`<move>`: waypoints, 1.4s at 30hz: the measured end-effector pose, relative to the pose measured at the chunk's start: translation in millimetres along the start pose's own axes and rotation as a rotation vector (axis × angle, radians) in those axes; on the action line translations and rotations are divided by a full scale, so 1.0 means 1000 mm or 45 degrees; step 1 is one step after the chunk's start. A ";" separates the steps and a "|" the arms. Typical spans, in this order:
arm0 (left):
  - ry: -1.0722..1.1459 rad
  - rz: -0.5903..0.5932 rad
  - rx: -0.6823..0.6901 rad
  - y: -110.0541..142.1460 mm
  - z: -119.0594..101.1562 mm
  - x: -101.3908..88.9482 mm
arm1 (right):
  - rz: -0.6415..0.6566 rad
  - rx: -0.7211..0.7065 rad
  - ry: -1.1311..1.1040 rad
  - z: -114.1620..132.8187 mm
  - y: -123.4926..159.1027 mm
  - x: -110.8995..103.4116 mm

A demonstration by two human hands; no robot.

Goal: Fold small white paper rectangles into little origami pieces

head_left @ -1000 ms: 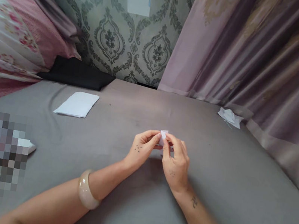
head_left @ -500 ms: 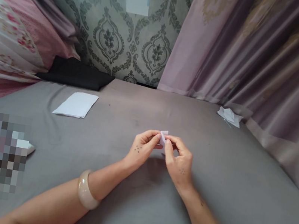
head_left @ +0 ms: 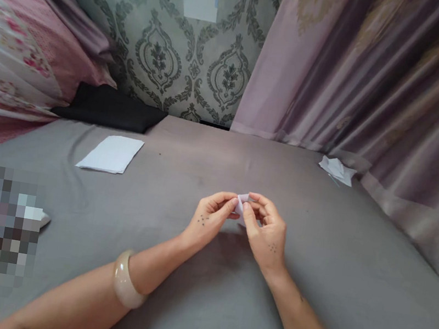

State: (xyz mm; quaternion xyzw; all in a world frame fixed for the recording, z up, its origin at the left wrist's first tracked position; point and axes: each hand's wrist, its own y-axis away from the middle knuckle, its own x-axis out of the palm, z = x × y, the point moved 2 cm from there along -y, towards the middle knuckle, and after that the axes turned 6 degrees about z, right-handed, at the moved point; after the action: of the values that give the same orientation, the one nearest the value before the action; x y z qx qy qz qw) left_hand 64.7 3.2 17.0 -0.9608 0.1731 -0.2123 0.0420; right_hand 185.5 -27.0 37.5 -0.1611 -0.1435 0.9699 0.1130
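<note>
A small folded piece of white paper (head_left: 240, 203) is held between my two hands, above the grey sheet. My left hand (head_left: 211, 216) pinches its left side between thumb and fingers. On the other side, my right hand (head_left: 269, 231) has its thumb against the near face of the paper, with the fingertips behind and at the top right corner. Parts of the paper's folds are hidden by my fingers. Dark dots mark the backs of both hands, and a pale bangle (head_left: 128, 281) circles my left forearm.
A stack of white paper (head_left: 111, 154) lies to the left on the grey sheet (head_left: 352, 274). Behind it is a folded black cloth (head_left: 111, 108). Crumpled white paper (head_left: 337, 170) rests at the far right, beside the purple curtain (head_left: 322, 64). A blurred-out patch covers the lower left.
My right fingers have lifted and spread a little, reaching the paper's top right corner. The right hand has shifted slightly right. My left hand keeps its pinch.
</note>
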 end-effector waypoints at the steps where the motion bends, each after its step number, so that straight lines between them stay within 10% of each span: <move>1: 0.000 0.001 -0.002 0.000 0.000 0.000 | 0.014 0.005 -0.001 0.000 0.000 0.000; 28: 0.037 -0.055 -0.044 0.001 0.000 0.001 | -0.051 -0.568 0.561 0.003 0.010 0.009; 42: 0.026 -0.009 -0.035 0.001 0.001 0.001 | -0.043 -0.277 0.287 0.009 0.004 0.010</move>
State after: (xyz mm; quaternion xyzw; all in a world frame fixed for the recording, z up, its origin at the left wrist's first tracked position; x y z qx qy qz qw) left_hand 65.5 1.8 16.0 -0.9597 0.1731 -0.2198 0.0262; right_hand 172.8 -30.6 41.9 -0.2779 -0.2366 0.9224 0.1265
